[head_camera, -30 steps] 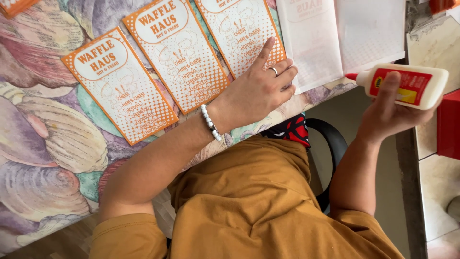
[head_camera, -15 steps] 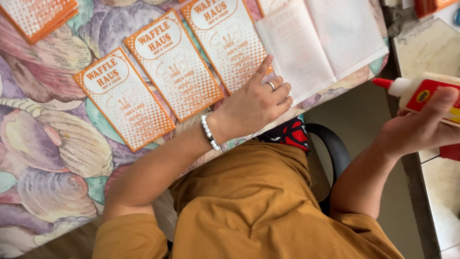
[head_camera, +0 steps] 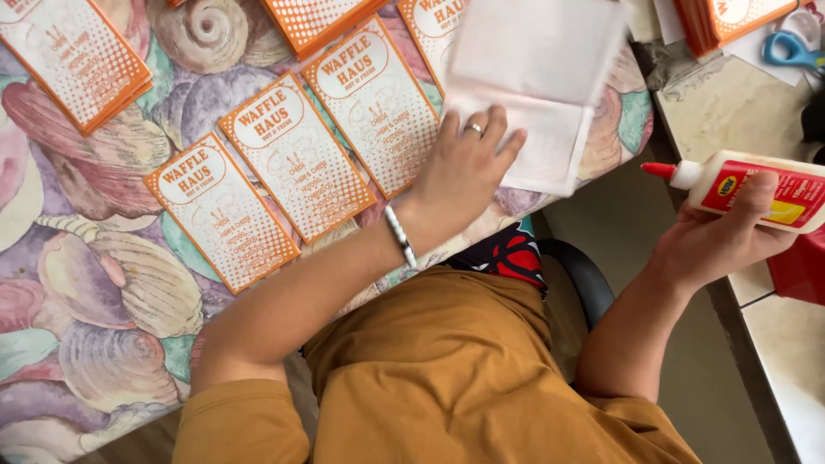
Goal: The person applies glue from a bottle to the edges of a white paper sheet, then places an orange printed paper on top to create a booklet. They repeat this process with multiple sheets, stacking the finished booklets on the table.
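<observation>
A shell-patterned cloth covers the table (head_camera: pixel 94 344), with orange printed cards (head_camera: pixel 296 167) laid in a row. Near its right edge, the left hand (head_camera: pixel 464 167) presses flat, fingers spread, on a white sheet (head_camera: pixel 537 86). Beyond that edge, the right hand (head_camera: pixel 718 241) grips a white glue bottle (head_camera: pixel 760 189).

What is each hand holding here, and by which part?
The right hand grips a glue bottle around its body. The left hand holds nothing; it rests flat on a white sheet.

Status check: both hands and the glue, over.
Left hand flat on white sheet. Right hand grips glue bottle, red nozzle capped, off table edge. Orange cards beside sheet.
</observation>
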